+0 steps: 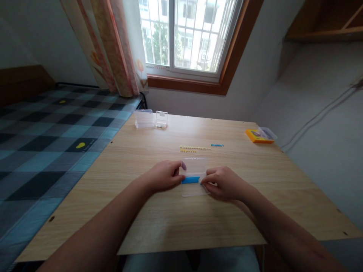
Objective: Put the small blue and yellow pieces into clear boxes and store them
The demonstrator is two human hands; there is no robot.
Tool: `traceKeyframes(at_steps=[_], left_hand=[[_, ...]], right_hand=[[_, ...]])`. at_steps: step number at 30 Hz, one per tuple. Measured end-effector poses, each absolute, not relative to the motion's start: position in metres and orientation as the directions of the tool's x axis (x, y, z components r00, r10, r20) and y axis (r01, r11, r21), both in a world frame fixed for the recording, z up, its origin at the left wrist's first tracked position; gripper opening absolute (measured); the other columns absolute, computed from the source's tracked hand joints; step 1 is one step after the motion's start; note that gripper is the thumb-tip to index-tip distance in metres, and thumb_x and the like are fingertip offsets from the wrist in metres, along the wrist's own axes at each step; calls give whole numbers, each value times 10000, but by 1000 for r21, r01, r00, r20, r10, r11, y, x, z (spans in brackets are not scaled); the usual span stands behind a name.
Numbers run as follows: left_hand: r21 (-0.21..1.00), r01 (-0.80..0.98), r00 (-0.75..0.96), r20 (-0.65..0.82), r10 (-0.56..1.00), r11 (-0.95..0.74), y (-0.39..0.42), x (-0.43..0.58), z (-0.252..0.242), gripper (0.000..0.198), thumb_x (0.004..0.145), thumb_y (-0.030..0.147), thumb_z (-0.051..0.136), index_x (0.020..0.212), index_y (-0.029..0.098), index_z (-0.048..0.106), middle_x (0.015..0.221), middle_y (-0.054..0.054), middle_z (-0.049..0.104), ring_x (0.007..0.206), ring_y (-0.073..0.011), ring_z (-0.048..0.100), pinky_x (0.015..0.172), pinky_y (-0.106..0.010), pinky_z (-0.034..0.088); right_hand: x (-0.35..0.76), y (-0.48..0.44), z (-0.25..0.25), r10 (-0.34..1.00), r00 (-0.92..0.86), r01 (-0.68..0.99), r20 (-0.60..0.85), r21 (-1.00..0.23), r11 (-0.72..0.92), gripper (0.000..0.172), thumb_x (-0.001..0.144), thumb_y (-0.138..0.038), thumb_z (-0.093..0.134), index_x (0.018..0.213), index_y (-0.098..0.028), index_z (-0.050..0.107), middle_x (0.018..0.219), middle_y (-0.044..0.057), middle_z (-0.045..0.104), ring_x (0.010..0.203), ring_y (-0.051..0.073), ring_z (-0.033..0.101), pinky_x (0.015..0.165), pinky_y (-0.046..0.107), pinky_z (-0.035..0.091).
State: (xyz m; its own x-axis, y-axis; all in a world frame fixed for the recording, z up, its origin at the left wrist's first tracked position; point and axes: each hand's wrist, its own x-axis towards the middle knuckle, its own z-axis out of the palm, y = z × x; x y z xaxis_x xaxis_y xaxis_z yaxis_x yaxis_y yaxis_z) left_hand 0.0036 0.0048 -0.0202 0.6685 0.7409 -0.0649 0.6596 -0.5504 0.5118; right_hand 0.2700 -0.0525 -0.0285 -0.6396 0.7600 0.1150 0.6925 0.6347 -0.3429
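Observation:
On the table in front of me lies a clear plastic box point(193, 166) with its lid folded back. A row of blue pieces point(190, 180) fills the left part of the box. My left hand point(167, 175) grips the box by its left side, thumb near the row's left end. At the right end, my right hand point(222, 182) pinches what looks like a small blue piece point(201, 183), mostly hidden by the fingertips. Beyond the box, small yellow pieces point(187, 148) lie in lines, with a short line of blue pieces point(217, 145) to their right.
Two clear containers point(143, 120) stand at the table's far left corner. An orange box with a clear lid point(259, 136) sits at the far right edge. A bed with checked cloth point(68, 124) adjoins the wooden table point(159, 223) on the left.

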Motion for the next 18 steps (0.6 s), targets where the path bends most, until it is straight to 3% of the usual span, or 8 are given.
traceKeyframes(at_steps=[9, 18], left_hand=[[499, 670, 658, -57, 751, -549, 4, 4, -21, 281, 857, 307, 567, 1107, 233, 672, 789, 13, 689, 695, -173, 604, 617, -276, 367], [505, 670, 659, -66, 749, -544, 4, 4, -21, 283, 857, 308, 573, 1113, 235, 670, 806, 9, 695, 710, -172, 610, 625, -275, 374]], right_hand=[[267, -51, -36, 790, -590, 737, 167, -286, 612, 196, 914, -195, 608, 945, -253, 793, 792, 7, 692, 659, 120, 555, 618, 258, 320], [270, -50, -34, 797, -577, 735, 178, -312, 602, 197, 921, -200, 610, 964, -243, 797, 802, 12, 707, 651, 115, 567, 618, 250, 336]])
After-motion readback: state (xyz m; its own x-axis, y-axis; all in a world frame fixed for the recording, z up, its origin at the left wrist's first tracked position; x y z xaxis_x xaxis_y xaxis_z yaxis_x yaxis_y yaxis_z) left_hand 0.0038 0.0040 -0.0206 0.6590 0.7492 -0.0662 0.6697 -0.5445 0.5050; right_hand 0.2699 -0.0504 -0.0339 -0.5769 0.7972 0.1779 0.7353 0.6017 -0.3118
